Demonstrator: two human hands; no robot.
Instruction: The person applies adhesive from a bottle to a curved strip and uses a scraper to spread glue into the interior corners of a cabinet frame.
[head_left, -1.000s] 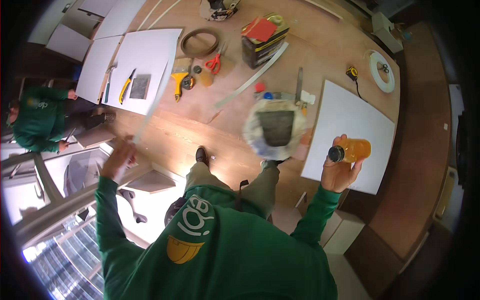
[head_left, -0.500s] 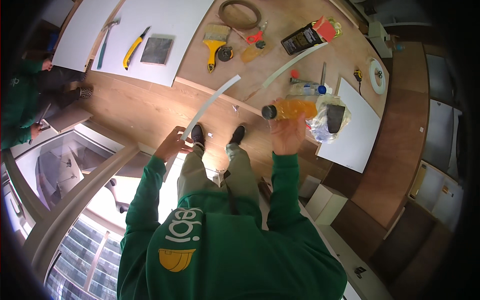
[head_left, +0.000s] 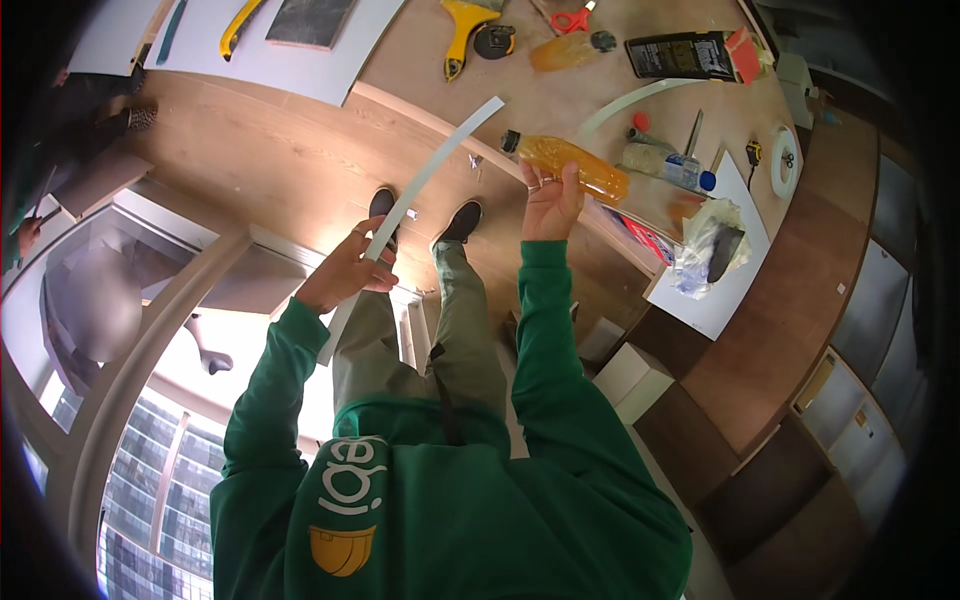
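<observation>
My left hand (head_left: 350, 268) is closed around a long, thin white strip (head_left: 440, 165), likely edge banding, that curves up toward the table. Its lower part runs down past my left leg. In my right hand (head_left: 553, 205) is a plastic bottle (head_left: 578, 170) of orange-yellow liquid, gripped from below between thumb and fingers. It lies nearly on its side, black cap to the left, just off the table's front edge. Close beyond it on the table are a clear bottle (head_left: 665, 163) with a blue cap and a crumpled plastic-wrapped bundle (head_left: 705, 255) with a dark block on it.
The worktable (head_left: 440, 105) bears a paintbrush (head_left: 460, 30), a tape measure (head_left: 493, 41), red scissors (head_left: 573, 19), a second orange bottle (head_left: 562, 52) and a black can (head_left: 680, 56). At far left another person's hand (head_left: 28, 235) shows. A window frame (head_left: 165, 345) stands left of me.
The view has shifted, with the tabletop tools now higher in the picture. The orange bottle has tilted, its cap end up, and sits left of the wrapped bundle. Both hands keep their holds.
</observation>
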